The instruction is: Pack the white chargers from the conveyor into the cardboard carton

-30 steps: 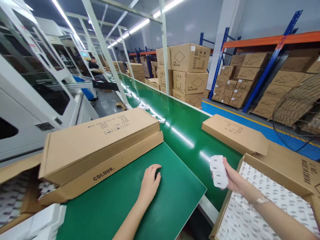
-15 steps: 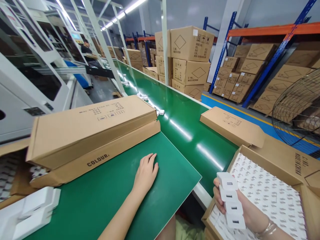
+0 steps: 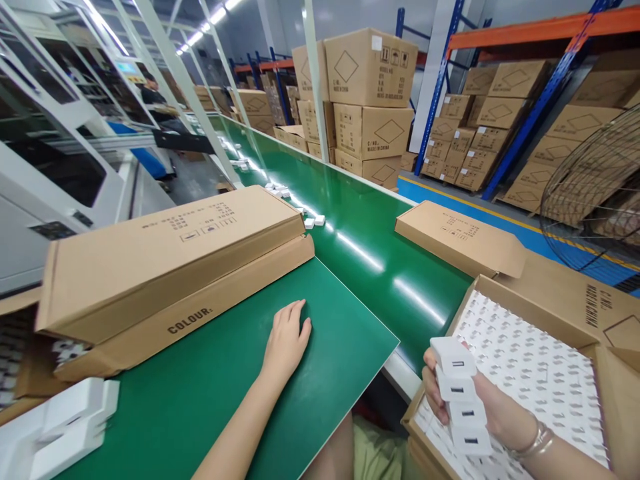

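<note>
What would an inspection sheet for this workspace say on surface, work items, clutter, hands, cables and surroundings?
Surface: green tabletop beside a green conveyor belt.
Work items: four white USB chargers, held near an open carton of white pieces.
Clutter: stacked long cartons and loose white blocks, both at left.
Hands: left hand open, palm down on the tabletop; right hand gripping the chargers.
Cables: nothing seen.
Surroundings: cardboard box stack, wire-guarded fan.

Beyond the right corner of the green surface (image 3: 340,360), itself smooth and faintly sheened, smooth white plastic blocks (image 3: 463,400) and a shiny metal bracelet (image 3: 543,439) are seen. Along the far left edge, matt cardboard is shown by a carton (image 3: 175,247); past the far right edge, a glossy belt (image 3: 370,283) is streaked by reflections. Below the near right edge, soft creased cloth (image 3: 380,453) is exposed.
</note>
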`<state>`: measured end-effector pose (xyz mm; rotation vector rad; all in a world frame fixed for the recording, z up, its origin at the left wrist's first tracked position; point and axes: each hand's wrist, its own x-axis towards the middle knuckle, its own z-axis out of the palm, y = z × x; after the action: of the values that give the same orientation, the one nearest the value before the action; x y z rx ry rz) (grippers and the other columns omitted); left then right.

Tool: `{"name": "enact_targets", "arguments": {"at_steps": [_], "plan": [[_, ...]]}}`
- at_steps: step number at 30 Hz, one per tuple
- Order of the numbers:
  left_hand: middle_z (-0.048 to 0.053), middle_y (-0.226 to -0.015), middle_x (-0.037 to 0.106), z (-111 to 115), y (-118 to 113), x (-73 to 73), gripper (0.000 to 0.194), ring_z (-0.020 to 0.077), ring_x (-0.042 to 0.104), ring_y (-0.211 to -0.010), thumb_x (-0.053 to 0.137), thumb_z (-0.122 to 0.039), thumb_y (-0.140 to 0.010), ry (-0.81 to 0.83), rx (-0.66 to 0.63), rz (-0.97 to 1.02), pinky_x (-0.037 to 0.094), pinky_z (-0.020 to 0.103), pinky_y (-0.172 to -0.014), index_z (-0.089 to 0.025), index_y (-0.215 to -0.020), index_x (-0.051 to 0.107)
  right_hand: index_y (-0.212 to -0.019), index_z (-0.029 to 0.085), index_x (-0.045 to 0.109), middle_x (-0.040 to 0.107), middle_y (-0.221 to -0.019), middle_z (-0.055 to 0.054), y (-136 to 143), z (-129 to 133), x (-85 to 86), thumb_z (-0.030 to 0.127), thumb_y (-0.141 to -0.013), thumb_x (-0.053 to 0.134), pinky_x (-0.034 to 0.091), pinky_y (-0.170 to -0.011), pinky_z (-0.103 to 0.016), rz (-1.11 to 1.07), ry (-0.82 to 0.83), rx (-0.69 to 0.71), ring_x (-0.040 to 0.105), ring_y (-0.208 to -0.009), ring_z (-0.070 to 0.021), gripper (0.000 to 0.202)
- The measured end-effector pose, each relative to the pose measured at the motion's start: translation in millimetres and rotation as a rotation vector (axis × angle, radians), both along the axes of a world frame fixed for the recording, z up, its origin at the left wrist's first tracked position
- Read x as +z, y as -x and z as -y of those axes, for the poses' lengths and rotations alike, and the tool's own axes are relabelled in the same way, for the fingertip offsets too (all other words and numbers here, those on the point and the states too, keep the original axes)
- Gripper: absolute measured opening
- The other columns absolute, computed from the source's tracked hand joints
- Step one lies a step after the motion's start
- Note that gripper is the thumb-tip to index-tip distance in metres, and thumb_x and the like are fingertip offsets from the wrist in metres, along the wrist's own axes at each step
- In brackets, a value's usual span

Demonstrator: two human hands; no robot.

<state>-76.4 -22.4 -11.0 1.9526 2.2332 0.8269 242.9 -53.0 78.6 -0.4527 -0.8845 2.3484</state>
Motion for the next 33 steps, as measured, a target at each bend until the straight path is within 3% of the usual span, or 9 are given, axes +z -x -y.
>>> {"name": "enact_targets", "arguments": {"at_steps": [3,9,16,20,23,25,28,30,33], "plan": [[0.012,-0.119,0.050,0,0,-0.3,0.041,0.0246,0.040,-0.114,0.034,-0.032,-0.087,-0.011,-0.009,-0.008,0.037,0.044,-0.098,-0.014,-0.122,0.045,-0.088,0.017,0.053,0.056,-0.071,-0.003,0,2,-1.4,0.062,-0.087,0.030,0.039,-0.052,-0.022,0.018,0.026,-0.004,0.056,-0.057,-0.0123,0.050],[0.011,-0.120,0.049,1,1,0.1,0.041,0.0252,0.040,-0.115,0.033,-0.034,-0.087,-0.006,-0.017,-0.004,0.037,0.044,-0.098,-0.014,-0.121,0.045,-0.089,0.018,0.052,0.056,-0.070,-0.001,0,5,3.8,0.057,-0.078,0.055,0.039,-0.053,-0.021,0.084,0.051,-0.040,0.053,-0.056,-0.0109,0.040],[0.011,-0.119,0.049,1,1,1.1,0.040,0.0260,0.040,-0.115,0.033,-0.034,-0.087,0.000,-0.011,0.005,0.037,0.045,-0.097,-0.016,-0.120,0.046,-0.089,0.019,0.052,0.055,-0.070,-0.001,-2,6,-14.2,0.066,-0.080,0.041,0.040,-0.053,-0.023,0.137,0.127,-0.039,0.051,-0.054,-0.0109,0.050],[0.012,-0.120,0.049,2,0,1.0,0.042,0.0258,0.039,-0.115,0.032,-0.035,-0.087,0.018,-0.012,-0.004,0.037,0.045,-0.098,-0.013,-0.120,0.046,-0.095,0.021,0.053,0.057,-0.074,-0.003,-16,-6,-0.6,0.070,-0.081,0.030,0.042,-0.054,-0.026,0.226,0.016,-0.181,0.053,-0.058,-0.0136,0.055],[0.012,-0.120,0.049,2,1,-0.4,0.044,0.0259,0.039,-0.115,0.030,-0.037,-0.087,0.020,-0.013,-0.009,0.038,0.045,-0.097,-0.013,-0.121,0.046,-0.102,0.022,0.052,0.059,-0.079,-0.006,-46,-36,26.4,0.075,-0.074,0.038,0.043,-0.056,-0.029,0.492,-0.234,-0.454,0.055,-0.067,-0.0188,0.062],[0.013,-0.120,0.049,2,2,-2.2,0.046,0.0260,0.040,-0.114,0.029,-0.039,-0.087,0.012,-0.016,-0.010,0.038,0.046,-0.097,-0.013,-0.121,0.046,-0.104,0.021,0.053,0.060,-0.085,-0.007,-72,-65,39.4,0.074,-0.070,0.046,0.042,-0.060,-0.031,0.775,-0.504,-0.705,0.055,-0.074,-0.0214,0.064],[0.013,-0.119,0.049,0,2,-5.3,0.047,0.0262,0.041,-0.114,0.028,-0.040,-0.087,0.002,-0.019,-0.012,0.039,0.045,-0.096,-0.012,-0.120,0.047,-0.100,0.018,0.055,0.061,-0.091,-0.009,-112,-107,37.8,0.068,-0.075,0.046,0.041,-0.070,-0.033,1.276,-0.895,-1.002,0.055,-0.083,-0.0241,0.057],[0.013,-0.119,0.050,-1,2,-6.9,0.047,0.0261,0.041,-0.113,0.028,-0.039,-0.087,-0.013,-0.020,-0.013,0.039,0.045,-0.096,-0.012,-0.120,0.048,-0.102,0.018,0.055,0.062,-0.092,-0.009,-132,-126,24.3,0.065,-0.080,0.040,0.040,-0.072,-0.034,1.602,-0.975,-1.045,0.055,-0.085,-0.0261,0.054],[0.013,-0.119,0.051,-1,2,-7.8,0.046,0.0256,0.042,-0.113,0.029,-0.038,-0.087,-0.037,-0.021,-0.009,0.039,0.045,-0.096,-0.013,-0.119,0.048,-0.110,0.020,0.052,0.060,-0.102,-0.010,-149,-135,-1.3,0.061,-0.084,0.034,0.040,-0.072,-0.035,1.939,-1.027,-0.950,0.055,-0.092,-0.0287,0.052]]}}
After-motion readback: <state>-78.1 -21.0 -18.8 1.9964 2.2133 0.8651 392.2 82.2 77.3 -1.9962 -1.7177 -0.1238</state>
